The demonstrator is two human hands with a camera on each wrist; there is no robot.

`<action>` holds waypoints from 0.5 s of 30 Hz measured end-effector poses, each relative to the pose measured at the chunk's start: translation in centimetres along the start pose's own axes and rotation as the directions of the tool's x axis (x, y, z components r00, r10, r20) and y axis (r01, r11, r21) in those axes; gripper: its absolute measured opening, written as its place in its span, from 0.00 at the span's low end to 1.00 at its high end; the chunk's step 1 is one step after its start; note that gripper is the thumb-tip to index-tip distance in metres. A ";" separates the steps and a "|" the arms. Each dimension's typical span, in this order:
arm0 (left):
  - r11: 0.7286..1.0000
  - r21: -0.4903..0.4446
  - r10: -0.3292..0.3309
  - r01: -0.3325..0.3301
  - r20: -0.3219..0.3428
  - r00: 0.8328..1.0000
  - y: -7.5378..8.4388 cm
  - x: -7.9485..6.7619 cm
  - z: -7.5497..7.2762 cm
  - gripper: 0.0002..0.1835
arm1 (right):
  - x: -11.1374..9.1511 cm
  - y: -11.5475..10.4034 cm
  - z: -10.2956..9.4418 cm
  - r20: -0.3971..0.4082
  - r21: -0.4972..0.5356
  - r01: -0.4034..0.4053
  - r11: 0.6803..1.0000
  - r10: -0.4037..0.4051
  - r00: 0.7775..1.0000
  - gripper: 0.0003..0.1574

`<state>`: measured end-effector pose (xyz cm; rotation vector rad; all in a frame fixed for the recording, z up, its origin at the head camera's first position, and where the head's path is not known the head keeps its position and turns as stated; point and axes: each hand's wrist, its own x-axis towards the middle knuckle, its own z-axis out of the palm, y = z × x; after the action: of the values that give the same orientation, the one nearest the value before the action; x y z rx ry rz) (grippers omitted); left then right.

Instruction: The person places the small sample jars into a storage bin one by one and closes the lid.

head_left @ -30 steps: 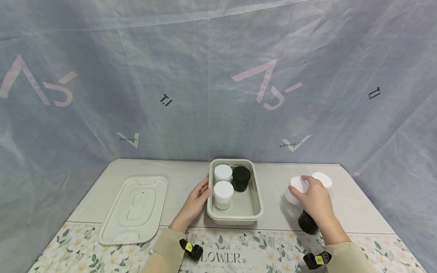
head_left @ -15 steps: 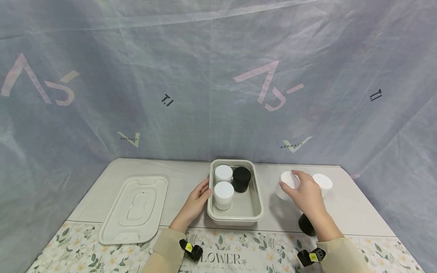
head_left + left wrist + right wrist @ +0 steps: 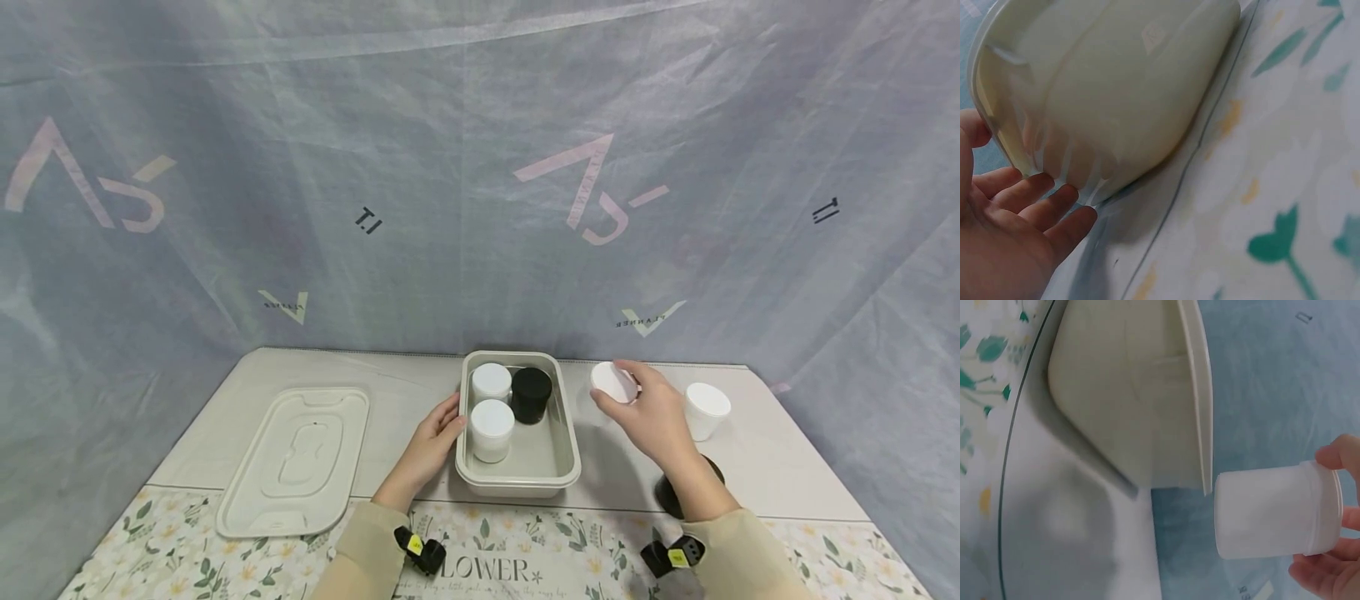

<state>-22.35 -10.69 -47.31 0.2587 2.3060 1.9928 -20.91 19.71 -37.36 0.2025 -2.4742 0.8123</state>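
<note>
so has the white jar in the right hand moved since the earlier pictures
Yes. In the head view, the white jar in the right hand has moved left, closer to the pale container.

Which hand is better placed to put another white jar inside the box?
Probably the right hand: it holds a white jar beside the box, whose right side has free space. The left hand holds no jar; it touches the box's left wall.

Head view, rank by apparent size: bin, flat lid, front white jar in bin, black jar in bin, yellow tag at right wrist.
1. Bin and flat lid: roughly alike, unranked.
2. Front white jar and black jar: white looks slightly larger, but nearer the camera, so unsure.
3. Yellow tag: smallest.
</note>
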 end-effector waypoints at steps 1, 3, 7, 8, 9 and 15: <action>1.000 0.000 0.001 -0.001 0.000 1.000 0.0 0.0 0.0 0.29 | 0.1 -0.2 0.0 0.003 0.010 0.005 1.000 -0.005 1.000 0.32; 1.000 -0.002 0.004 -0.004 0.001 1.000 0.0 0.0 0.0 0.30 | 0.1 -0.8 0.1 0.014 0.033 0.015 0.999 -0.015 1.000 0.32; 1.000 -0.008 0.015 -0.015 0.003 1.000 0.2 -0.1 0.0 0.30 | 0.3 -1.6 0.3 0.039 0.079 0.044 0.996 -0.047 0.998 0.32; 1.000 -0.012 0.013 -0.013 0.004 1.000 0.4 -0.2 0.1 0.30 | 0.3 -1.8 0.4 0.047 0.091 0.054 0.994 -0.058 0.997 0.32; 1.000 -0.014 0.013 -0.013 0.005 1.000 0.6 -0.3 0.1 0.29 | 0.3 -2.0 0.5 0.054 0.106 0.062 0.992 -0.068 0.996 0.32; 1.000 -0.011 0.009 -0.009 0.019 1.000 2.6 -1.1 0.0 0.28 | 0.3 -2.6 1.3 0.101 0.179 0.138 0.974 -0.158 0.982 0.32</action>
<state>-21.05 -10.54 -44.78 0.2864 2.2861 1.9972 -20.97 16.82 -36.80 0.5028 -2.4586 0.9727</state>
